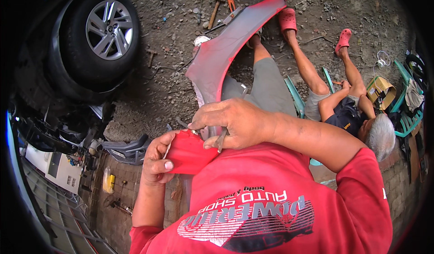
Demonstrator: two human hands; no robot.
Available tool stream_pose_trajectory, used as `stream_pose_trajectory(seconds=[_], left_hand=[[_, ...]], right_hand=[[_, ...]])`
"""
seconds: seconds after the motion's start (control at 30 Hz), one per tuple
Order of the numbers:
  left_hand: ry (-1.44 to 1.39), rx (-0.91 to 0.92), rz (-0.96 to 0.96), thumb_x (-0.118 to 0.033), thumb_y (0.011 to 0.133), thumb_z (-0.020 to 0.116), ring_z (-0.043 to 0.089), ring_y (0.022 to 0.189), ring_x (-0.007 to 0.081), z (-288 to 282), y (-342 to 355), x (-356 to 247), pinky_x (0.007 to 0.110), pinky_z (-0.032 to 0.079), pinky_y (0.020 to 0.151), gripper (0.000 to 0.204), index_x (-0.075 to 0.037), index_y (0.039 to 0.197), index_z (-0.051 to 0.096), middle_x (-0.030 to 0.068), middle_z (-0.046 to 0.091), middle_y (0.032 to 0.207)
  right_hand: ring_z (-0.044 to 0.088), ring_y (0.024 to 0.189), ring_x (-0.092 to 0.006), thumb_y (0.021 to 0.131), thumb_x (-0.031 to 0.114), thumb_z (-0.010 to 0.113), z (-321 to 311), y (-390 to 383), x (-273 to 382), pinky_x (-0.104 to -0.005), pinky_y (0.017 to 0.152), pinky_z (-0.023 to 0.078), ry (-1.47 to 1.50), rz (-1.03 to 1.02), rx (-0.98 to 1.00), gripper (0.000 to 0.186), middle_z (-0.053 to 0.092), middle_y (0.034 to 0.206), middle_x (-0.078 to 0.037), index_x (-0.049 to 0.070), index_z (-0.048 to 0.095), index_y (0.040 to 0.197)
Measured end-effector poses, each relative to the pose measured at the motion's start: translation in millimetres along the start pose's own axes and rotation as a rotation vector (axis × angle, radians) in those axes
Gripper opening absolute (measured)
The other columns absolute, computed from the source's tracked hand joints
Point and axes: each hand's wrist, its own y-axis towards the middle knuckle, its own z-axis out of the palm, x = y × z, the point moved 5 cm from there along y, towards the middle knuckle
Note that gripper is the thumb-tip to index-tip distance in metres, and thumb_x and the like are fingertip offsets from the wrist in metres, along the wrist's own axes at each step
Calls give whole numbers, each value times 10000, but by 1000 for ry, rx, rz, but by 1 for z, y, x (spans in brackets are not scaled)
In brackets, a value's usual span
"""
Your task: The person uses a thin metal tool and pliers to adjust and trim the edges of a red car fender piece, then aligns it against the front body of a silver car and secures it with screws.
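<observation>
Holding the bright red, smooth, thin-looking sheet piece (192,152) by its left side, our left hand (156,159) is closed, with the thumb on the face toward us. This piece is at the near end of the long, curved, grey car-body panel with red edges (239,41); we cannot tell whether the two are joined. Our right hand (244,120), also at the panel's near end, is bent over the upper edge of the piece and pinches a narrow, dull metal tool (221,140), mostly hidden by the fingers.

We judge the piece to be light and rather stiff, maybe a little springy. Its smooth face may slip under damp fingers, and the paint could scratch. The uneven upper edge looks sharp, so the plain left side seems to us the safer hold.
</observation>
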Motion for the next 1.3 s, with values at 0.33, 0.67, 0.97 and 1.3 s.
stream_pose_trajectory(seconds=[0.33,0.67,0.97,1.3], left_hand=[[37,-5,-26,-120,679,791,694,1275,291,0,2,7,422,494,1181,895,162,1482,514,225,679,1399],[3,-4,-28,-114,695,798,702,1266,286,-7,1,14,413,516,1161,870,152,1476,524,219,690,1388],[18,-1,-44,-124,691,809,715,1218,266,-7,2,17,389,525,1137,861,149,1460,534,199,701,1359],[38,21,-30,-113,676,805,697,1274,283,-1,2,7,409,492,1180,879,147,1468,527,211,687,1389]], right_hand=[[722,881,-366,867,394,858,-2,12,16,-479,715,583,-266,4,154,456,649,952,-114,48,595,1006],[738,841,-333,944,456,758,6,17,13,-467,717,597,-492,-150,255,415,667,888,-111,62,631,973],[755,855,-347,977,444,730,17,5,12,-476,725,603,-524,-69,191,397,718,907,-137,52,664,980],[769,926,-366,918,225,693,-2,16,10,-512,792,620,-439,-1,287,216,743,962,-136,67,707,1065]])
